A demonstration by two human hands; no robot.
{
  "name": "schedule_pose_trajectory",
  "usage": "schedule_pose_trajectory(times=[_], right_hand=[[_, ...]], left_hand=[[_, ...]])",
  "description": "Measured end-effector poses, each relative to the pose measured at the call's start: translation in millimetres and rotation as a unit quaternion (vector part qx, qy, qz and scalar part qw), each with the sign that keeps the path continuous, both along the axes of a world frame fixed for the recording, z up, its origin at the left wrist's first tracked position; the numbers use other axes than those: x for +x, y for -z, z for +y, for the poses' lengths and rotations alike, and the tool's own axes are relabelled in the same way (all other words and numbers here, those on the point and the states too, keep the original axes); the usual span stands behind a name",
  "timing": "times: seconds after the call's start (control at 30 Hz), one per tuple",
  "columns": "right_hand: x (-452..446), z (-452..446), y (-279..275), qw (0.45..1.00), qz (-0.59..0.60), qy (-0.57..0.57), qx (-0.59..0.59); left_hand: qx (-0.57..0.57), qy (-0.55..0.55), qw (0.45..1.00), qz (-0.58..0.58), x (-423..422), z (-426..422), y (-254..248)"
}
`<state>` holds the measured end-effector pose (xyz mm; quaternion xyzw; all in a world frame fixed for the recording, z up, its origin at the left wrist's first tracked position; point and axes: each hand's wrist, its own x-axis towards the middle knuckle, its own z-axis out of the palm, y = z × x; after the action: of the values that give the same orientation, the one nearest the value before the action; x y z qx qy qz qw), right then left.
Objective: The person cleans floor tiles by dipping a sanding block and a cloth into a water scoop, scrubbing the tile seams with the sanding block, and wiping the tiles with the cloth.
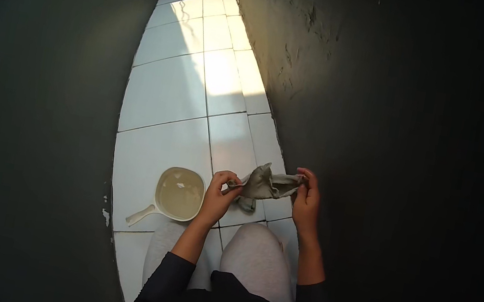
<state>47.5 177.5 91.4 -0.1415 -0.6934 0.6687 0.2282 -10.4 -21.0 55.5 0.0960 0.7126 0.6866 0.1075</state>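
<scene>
A grey-olive cloth (259, 183), limp, heavily creased and peaked into a pointed fold near its middle, is stretched above the white tiled floor (164, 99). The left hand (219, 196) pinches one end, the right hand (306, 205) the other.

We see a floor of white tiles (164, 99), sunlit toward eleven and twelve o'clock. On it rests a pale, handled dipper (179, 195) at seven, handle toward eight; near six we make out a small grey bundle (246, 205).
</scene>
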Motion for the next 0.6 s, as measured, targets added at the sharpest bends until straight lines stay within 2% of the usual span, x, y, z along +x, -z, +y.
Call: schedule_pose_trajectory(times=[0.07,0.2,0.27,0.3,0.37,0.4,0.43,0.5,0.53,0.6], right_hand=[[3,5,-5,0.971,0.034,-0.008,0.237],[13,-1,-5,0.964,-0.020,0.008,0.265],[23,-1,6,0.926,-0.146,-0.016,0.347],[26,-3,9,0.926,-0.148,-0.017,0.347],[29,-4,14,0.890,-0.175,-0.032,0.421],[29,-5,12,0.879,-0.248,-0.053,0.405],[30,-5,10,0.878,-0.249,-0.053,0.405],[33,-6,8,0.900,-0.234,-0.145,0.339],[32,-3,7,0.908,-0.220,-0.196,0.298],[29,3,20,0.902,-0.194,-0.211,0.323]], left_hand=[[-0.002,-0.001,1.000,0.022,-1,2,-5],[-0.040,-0.001,0.999,0.020,3,6,-5],[-0.071,0.023,0.995,0.065,5,9,10],[-0.072,0.023,0.995,0.062,8,11,17],[-0.064,0.060,0.996,-0.020,19,26,6],[-0.080,0.058,0.995,0.008,22,33,13],[-0.079,0.059,0.995,0.007,24,37,14],[-0.070,0.132,0.989,-0.012,26,42,17],[-0.065,0.132,0.989,0.010,28,45,10],[-0.081,0.140,0.987,0.027,26,43,0]])
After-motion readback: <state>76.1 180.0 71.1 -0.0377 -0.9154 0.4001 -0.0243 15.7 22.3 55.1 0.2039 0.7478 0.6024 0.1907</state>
